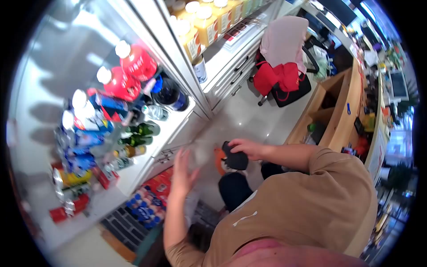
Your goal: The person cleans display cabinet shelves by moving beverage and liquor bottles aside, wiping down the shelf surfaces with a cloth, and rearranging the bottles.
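Observation:
Held in my right hand is a dark, flat, rounded object, gripped at its upper edge; I cannot make out what it is. Below it, an orange and white thing shows partly on the floor. My left hand is raised with its fingers apart and nothing in it, in front of the white cabinet drawers. Beyond it to the left, a white shelf bears red bottles, a dark bottle, green bottles and several cans and packs.
Yellow-orange bottles fill an upper shelf. A chair with red cloth stands ahead. The wooden desk runs along the right. Packed bottles sit low, below the left shelf.

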Tool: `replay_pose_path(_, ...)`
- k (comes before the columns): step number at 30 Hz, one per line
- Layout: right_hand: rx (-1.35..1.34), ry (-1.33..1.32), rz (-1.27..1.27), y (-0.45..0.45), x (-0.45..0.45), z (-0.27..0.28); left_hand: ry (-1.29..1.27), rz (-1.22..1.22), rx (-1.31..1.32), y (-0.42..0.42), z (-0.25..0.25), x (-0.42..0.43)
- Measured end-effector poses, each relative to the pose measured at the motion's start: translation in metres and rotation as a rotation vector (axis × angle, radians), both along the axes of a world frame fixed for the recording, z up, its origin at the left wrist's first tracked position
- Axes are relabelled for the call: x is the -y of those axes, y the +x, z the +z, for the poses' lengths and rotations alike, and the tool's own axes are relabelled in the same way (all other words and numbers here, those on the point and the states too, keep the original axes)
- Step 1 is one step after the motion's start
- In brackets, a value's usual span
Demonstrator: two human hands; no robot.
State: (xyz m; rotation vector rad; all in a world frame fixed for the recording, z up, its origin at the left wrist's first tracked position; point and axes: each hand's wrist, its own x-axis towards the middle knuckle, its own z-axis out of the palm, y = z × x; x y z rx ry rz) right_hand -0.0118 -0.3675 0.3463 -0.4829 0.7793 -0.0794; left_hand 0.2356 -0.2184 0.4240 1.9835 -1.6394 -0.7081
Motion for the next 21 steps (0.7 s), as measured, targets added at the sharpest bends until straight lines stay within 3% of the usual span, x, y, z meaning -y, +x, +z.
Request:
replay_pose_path(2, 0.083, -0.087, 0.134, 0.007, -0.003, -0.063, 0.082, 0.133, 0.133, 0.032, -0.044, -0.083)
replay_pose_path(3, 0.104, -0.055, 0.202, 0.009, -0.003, -0.091, 0.108, 0.328, 0.226, 0.045, -0.068, -0.133)
replay_pose_path(4, 0.127, -0.021, 0.269, 0.010, -0.003, -0.118, 0.010, 0.673, -0.024, 0.061, -0.103, -0.193)
replay_pose_path(6, 0.157, 0.054, 0.315, 0.004, -0.005, -0.162, -0.163, 0.820, 0.411, 0.082, -0.152, -0.312)
replay_pose_path(7, 0.404, -0.027, 0.406, -0.028, -0.006, -0.258, -0.121, 0.957, 0.548, 0.006, -0.164, -0.310)
replay_pose_path(8, 0.445, 0.082, 0.361, -0.034, -0.017, -0.273, -0.179, 1.064, 0.453, -0.029, -0.151, -0.301)
replay_pose_path(9, 0.504, 0.122, 0.340, -0.031, 0.007, -0.272, -0.270, 1.108, 0.434, -0.065, -0.151, -0.280)
replay_pose_path(11, 0.391, 0.115, 0.079, -0.072, -0.038, -0.300, -0.424, 1.082, 0.283, -0.134, -0.181, -0.310)
replay_pose_path(13, 0.490, 0.238, 0.152, -0.096, -0.022, -0.277, -0.105, 1.262, 0.220, -0.190, -0.204, -0.301)
replay_pose_path(14, 0.447, 0.215, 0.125, -0.132, -0.047, -0.299, -0.164, 1.409, 0.052, -0.244, -0.224, -0.329)
replay_pose_path(15, 0.438, 0.107, 0.115, -0.120, -0.014, -0.288, -0.325, 1.538, -0.154, -0.254, -0.229, -0.310)
replay_pose_path(16, 0.289, 0.039, 0.179, -0.119, -0.010, -0.271, -0.370, 1.485, -0.080, -0.265, -0.209, -0.304)
replay_pose_path(18, 0.314, 0.115, 0.220, -0.132, -0.028, -0.258, -0.363, 1.401, 0.081, -0.321, -0.182, -0.323)
replay_pose_path(21, 0.492, 0.226, 0.368, -0.146, -0.076, -0.251, -0.346, 1.167, -0.136, -0.378, -0.141, -0.268)
